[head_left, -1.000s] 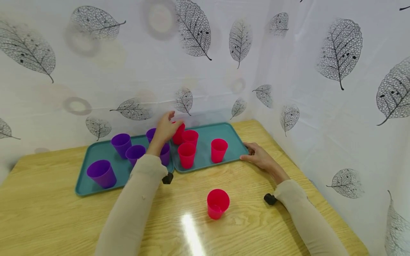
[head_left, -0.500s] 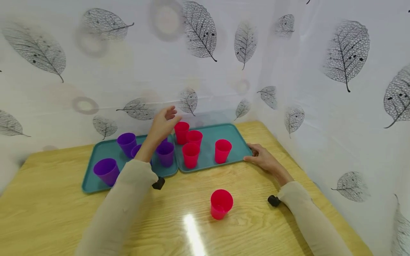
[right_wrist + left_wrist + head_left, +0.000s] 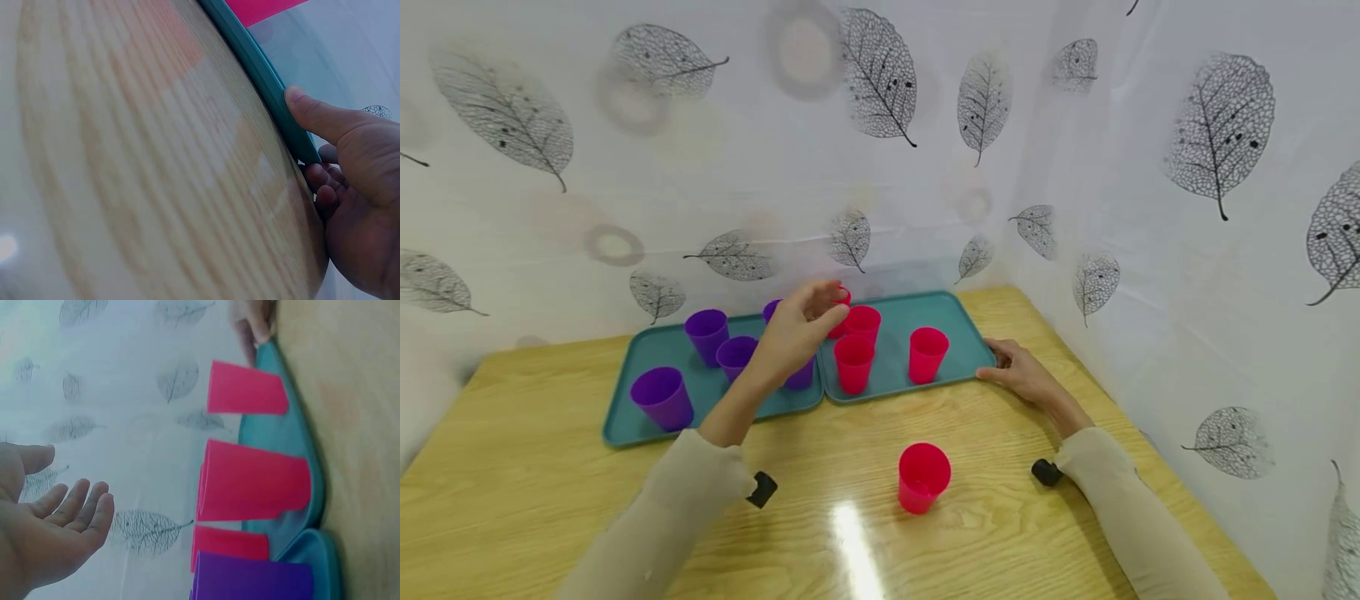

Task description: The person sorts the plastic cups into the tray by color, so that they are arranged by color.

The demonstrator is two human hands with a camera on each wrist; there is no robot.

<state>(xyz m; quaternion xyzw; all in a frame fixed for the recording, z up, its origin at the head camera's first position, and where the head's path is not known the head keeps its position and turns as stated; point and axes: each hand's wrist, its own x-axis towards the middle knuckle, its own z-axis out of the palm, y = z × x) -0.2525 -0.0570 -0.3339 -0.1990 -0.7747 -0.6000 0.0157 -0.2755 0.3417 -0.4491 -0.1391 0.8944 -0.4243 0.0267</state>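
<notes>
My left hand [image 3: 797, 329] hovers above the seam between two teal trays, fingers loosely spread and nothing in them. In the left wrist view that hand [image 3: 59, 519] is plainly apart from the cups. Under it, the left tray [image 3: 632, 417] bears several purple cups [image 3: 662, 398], one partly hidden by the hand. Several red cups [image 3: 853, 364] stand on the right tray [image 3: 895, 310], the rearmost half covered by my fingers. My right hand [image 3: 1018, 371] holds the right tray's near right corner, thumb on the rim [image 3: 269, 94] and fingers curled at its underside.
One more red cup [image 3: 923, 477] stands upright on the wooden table [image 3: 820, 467], in front of the right tray. A white leaf-print curtain [image 3: 737, 167] rises behind the trays and along the table's right side.
My left hand has come away from the rear red cup, rising and then drawing back toward me. The red cup stays on the tray. My right hand keeps its hold on the corner.
</notes>
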